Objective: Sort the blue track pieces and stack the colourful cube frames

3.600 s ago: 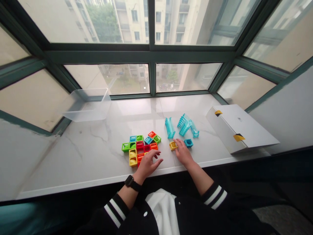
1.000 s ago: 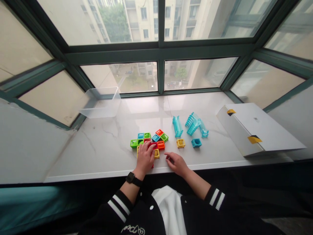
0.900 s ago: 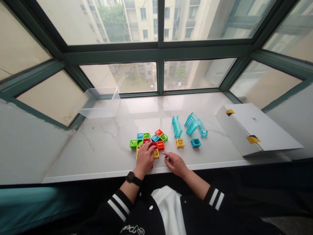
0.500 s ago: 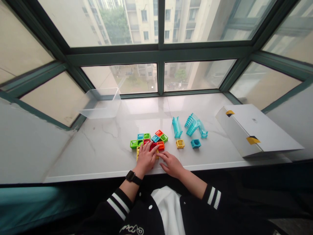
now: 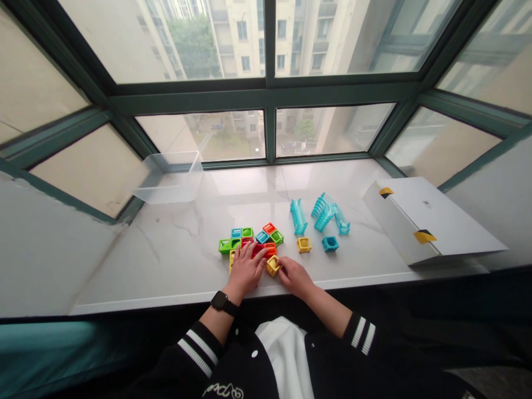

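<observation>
While against right fingers (image 5: pixel 284 265), yellow block (image 5: pixel 273 266)

Soft daylight is coming in through the large window (image 5: pixel 199 44), and the scene is bright and evenly lit. Shadows are faint and soft. A pale glare is seen on the marble sill (image 5: pixel 249 185). The picture edges are stretched by wide-angle distortion, so the frame bars (image 5: pixel 332 91) are shown curved and leaning. The far buildings (image 5: pixel 245 39) are rendered slightly soft and hazy.
</observation>
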The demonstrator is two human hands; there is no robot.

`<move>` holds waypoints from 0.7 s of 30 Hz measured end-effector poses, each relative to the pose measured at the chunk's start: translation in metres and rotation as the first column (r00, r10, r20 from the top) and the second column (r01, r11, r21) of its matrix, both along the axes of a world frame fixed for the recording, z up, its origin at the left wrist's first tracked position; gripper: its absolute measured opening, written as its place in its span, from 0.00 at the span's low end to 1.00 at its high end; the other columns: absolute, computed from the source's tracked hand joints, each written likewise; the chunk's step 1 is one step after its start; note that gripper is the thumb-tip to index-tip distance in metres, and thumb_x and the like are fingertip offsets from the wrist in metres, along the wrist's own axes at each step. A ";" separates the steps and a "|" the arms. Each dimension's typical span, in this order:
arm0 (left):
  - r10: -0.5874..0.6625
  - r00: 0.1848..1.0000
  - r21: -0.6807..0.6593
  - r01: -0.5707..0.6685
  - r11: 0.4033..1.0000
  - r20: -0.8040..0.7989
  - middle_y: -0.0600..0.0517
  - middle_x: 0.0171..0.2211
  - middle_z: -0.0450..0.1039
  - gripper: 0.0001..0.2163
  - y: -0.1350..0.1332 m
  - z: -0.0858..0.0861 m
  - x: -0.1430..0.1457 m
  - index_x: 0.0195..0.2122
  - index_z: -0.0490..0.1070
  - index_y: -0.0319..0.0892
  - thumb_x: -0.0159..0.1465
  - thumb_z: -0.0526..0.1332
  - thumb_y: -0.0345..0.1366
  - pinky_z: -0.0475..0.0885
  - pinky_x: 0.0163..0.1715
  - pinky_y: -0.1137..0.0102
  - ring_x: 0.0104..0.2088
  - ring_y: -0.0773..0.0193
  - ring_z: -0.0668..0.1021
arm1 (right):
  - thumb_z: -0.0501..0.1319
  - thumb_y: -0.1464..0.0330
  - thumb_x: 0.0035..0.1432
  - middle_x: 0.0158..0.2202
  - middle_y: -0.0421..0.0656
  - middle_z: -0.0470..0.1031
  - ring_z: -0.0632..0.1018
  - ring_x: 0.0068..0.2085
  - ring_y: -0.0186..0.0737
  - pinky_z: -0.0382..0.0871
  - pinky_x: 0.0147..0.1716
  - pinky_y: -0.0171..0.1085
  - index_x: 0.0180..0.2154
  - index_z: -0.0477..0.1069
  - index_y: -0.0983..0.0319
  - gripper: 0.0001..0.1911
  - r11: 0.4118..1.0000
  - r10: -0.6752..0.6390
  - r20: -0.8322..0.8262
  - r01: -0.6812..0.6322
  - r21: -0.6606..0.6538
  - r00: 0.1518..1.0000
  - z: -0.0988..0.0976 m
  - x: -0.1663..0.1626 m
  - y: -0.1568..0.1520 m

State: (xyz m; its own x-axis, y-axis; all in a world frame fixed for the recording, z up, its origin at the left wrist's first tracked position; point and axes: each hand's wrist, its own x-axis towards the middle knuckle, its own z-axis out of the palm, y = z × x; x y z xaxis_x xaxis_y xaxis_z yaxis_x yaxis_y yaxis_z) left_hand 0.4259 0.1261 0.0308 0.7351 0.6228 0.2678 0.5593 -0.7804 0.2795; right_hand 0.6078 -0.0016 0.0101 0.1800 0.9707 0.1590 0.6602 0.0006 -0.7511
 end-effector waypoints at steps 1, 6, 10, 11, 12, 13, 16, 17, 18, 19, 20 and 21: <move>-0.002 1.000 -0.002 0.002 1.000 0.002 0.47 0.68 0.66 0.18 0.001 0.000 -0.001 0.63 0.74 0.57 0.75 0.55 0.42 0.51 0.72 0.42 0.69 0.47 0.65 | 0.58 0.74 0.63 0.41 0.44 0.79 0.79 0.39 0.43 0.73 0.43 0.40 0.45 0.71 0.58 0.10 1.000 -0.019 -0.057 0.019 0.006 0.998 -0.002 0.004 -0.003; -0.034 0.999 -0.018 0.034 0.999 -0.011 0.46 0.66 0.68 0.16 0.007 0.002 -0.007 0.60 0.77 0.56 0.74 0.57 0.41 0.53 0.72 0.41 0.68 0.47 0.66 | 0.59 0.66 0.65 0.36 0.40 0.77 0.77 0.34 0.40 0.71 0.37 0.37 0.41 0.70 0.57 0.03 0.995 -0.068 -0.332 0.090 0.051 0.941 -0.012 0.018 -0.014; -0.027 0.999 -0.021 0.027 0.999 -0.031 0.44 0.64 0.69 0.16 0.012 0.004 -0.013 0.58 0.78 0.54 0.74 0.58 0.41 0.53 0.71 0.39 0.67 0.45 0.67 | 0.61 0.62 0.65 0.33 0.40 0.76 0.76 0.31 0.39 0.70 0.34 0.36 0.41 0.71 0.57 0.07 0.983 -0.143 -0.399 0.177 0.051 0.906 -0.020 0.020 -0.014; -0.021 0.999 -0.020 0.020 1.000 -0.034 0.44 0.64 0.69 0.16 0.013 0.004 -0.014 0.59 0.78 0.54 0.74 0.58 0.41 0.52 0.71 0.39 0.67 0.44 0.67 | 0.61 0.61 0.66 0.32 0.39 0.75 0.75 0.31 0.39 0.70 0.33 0.36 0.42 0.71 0.57 0.07 0.981 -0.153 -0.399 0.187 0.048 0.904 -0.022 0.020 -0.014; -0.015 0.999 -0.020 0.015 1.000 -0.036 0.44 0.64 0.69 0.16 0.014 0.004 -0.016 0.59 0.78 0.54 0.74 0.57 0.41 0.52 0.71 0.38 0.67 0.44 0.67 | 0.61 0.60 0.66 0.32 0.39 0.75 0.75 0.31 0.39 0.70 0.33 0.36 0.42 0.71 0.57 0.08 0.981 -0.157 -0.397 0.190 0.045 0.904 -0.023 0.020 -0.014; -0.010 0.999 -0.019 0.009 1.000 -0.035 0.44 0.64 0.69 0.16 0.015 0.004 -0.018 0.60 0.77 0.54 0.74 0.57 0.41 0.52 0.71 0.38 0.67 0.44 0.67 | 0.60 0.60 0.67 0.31 0.39 0.75 0.75 0.31 0.39 0.70 0.33 0.36 0.43 0.71 0.57 0.09 0.981 -0.158 -0.395 0.189 0.041 0.905 -0.024 0.020 -0.014; -0.003 1.000 -0.015 0.002 1.000 -0.026 0.44 0.64 0.68 0.18 0.017 0.005 -0.021 0.62 0.75 0.56 0.74 0.57 0.41 0.52 0.71 0.38 0.66 0.44 0.67 | 0.59 0.58 0.68 0.32 0.40 0.76 0.77 0.32 0.40 0.72 0.33 0.37 0.44 0.71 0.57 0.10 0.983 -0.158 -0.396 0.184 0.028 0.905 -0.025 0.020 -0.014; -0.003 1.000 -0.011 0.003 1.000 -0.025 0.44 0.63 0.68 0.18 0.018 0.005 -0.022 0.62 0.75 0.56 0.74 0.57 0.42 0.52 0.71 0.39 0.66 0.44 0.67 | 0.59 0.58 0.68 0.32 0.41 0.77 0.77 0.32 0.41 0.72 0.34 0.37 0.44 0.71 0.57 0.11 0.983 -0.158 -0.397 0.182 0.024 0.904 -0.025 0.020 -0.014; -0.002 1.000 -0.006 0.002 1.000 -0.024 0.44 0.63 0.68 0.18 0.018 0.006 -0.023 0.63 0.75 0.57 0.73 0.58 0.42 0.52 0.71 0.39 0.66 0.44 0.67 | 0.59 0.58 0.68 0.32 0.41 0.77 0.77 0.32 0.41 0.73 0.34 0.37 0.44 0.71 0.57 0.11 0.983 -0.157 -0.399 0.181 0.023 0.903 -0.025 0.020 -0.014; -0.001 1.000 0.001 0.001 1.000 -0.024 0.44 0.62 0.68 0.18 0.018 0.006 -0.023 0.63 0.75 0.57 0.73 0.58 0.43 0.53 0.71 0.39 0.65 0.44 0.67 | 0.59 0.57 0.68 0.32 0.41 0.77 0.78 0.32 0.41 0.73 0.34 0.37 0.44 0.71 0.57 0.11 0.983 -0.157 -0.400 0.181 0.023 0.903 -0.025 0.020 -0.014; 0.002 1.000 0.008 -0.002 1.000 -0.025 0.44 0.61 0.69 0.18 0.019 0.006 -0.023 0.63 0.75 0.57 0.73 0.58 0.43 0.53 0.70 0.39 0.64 0.44 0.67 | 0.59 0.57 0.68 0.32 0.41 0.77 0.78 0.32 0.41 0.73 0.34 0.37 0.44 0.71 0.57 0.11 0.983 -0.155 -0.401 0.181 0.025 0.903 -0.025 0.020 -0.014; 0.005 1.000 0.013 -0.005 1.000 -0.023 0.44 0.61 0.69 0.19 0.019 0.007 -0.024 0.63 0.75 0.57 0.73 0.58 0.43 0.53 0.70 0.39 0.64 0.44 0.67 | 0.59 0.57 0.68 0.32 0.41 0.77 0.78 0.32 0.41 0.73 0.34 0.37 0.44 0.71 0.57 0.11 0.983 -0.154 -0.401 0.180 0.027 0.903 -0.025 0.020 -0.014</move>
